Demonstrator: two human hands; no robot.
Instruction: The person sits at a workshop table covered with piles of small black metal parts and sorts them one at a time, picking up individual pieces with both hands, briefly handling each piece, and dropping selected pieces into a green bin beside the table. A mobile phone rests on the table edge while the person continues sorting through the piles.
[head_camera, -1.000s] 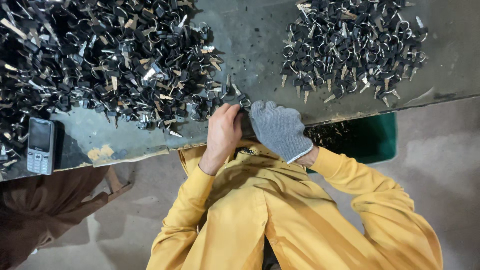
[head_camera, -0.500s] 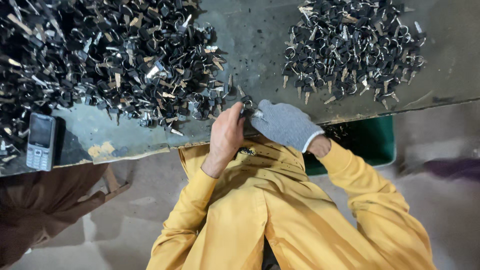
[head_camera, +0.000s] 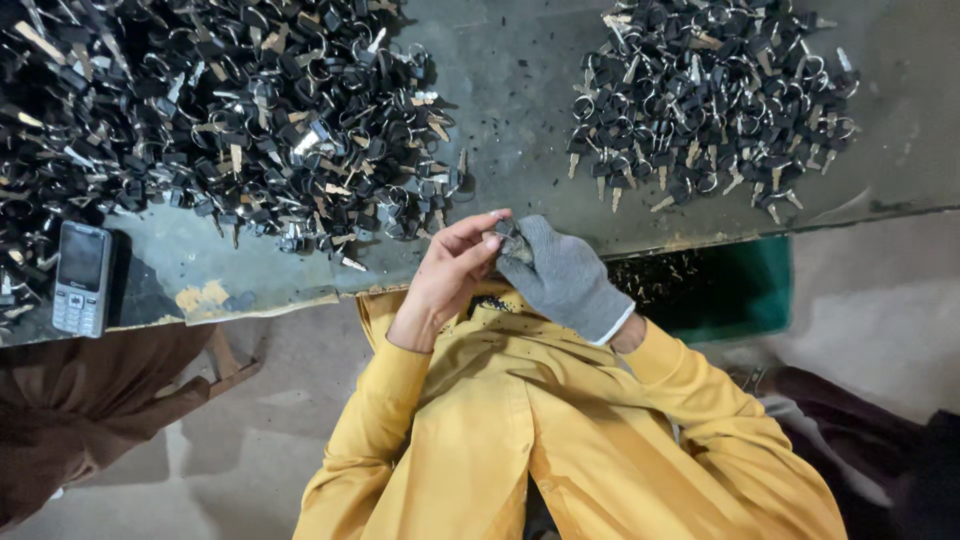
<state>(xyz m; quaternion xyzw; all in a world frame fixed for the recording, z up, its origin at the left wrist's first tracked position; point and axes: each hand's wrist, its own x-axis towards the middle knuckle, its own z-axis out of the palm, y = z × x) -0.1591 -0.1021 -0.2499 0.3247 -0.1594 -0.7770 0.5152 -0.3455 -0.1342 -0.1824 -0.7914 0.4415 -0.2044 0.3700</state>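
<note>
My bare left hand (head_camera: 450, 275) and my grey-gloved right hand (head_camera: 565, 275) meet at the near edge of the grey table (head_camera: 520, 90). Together they pinch a small black key piece (head_camera: 505, 238) between their fingertips. A big heap of black-headed keys and rings (head_camera: 230, 120) lies just beyond and left of my left hand. A smaller heap of the same keys (head_camera: 710, 100) sits to the far right. My yellow sleeves and shirt (head_camera: 560, 440) fill the lower middle.
A small grey push-button phone (head_camera: 82, 278) lies on the table's near left edge. A green bin (head_camera: 745, 285) holding dark scraps stands under the table edge on the right. Brown cloth (head_camera: 90, 410) hangs at the lower left.
Both hands stayed together at the table edge and shifted slightly. The gloved right hand turned, and the small black piece now shows between the fingertips.
</note>
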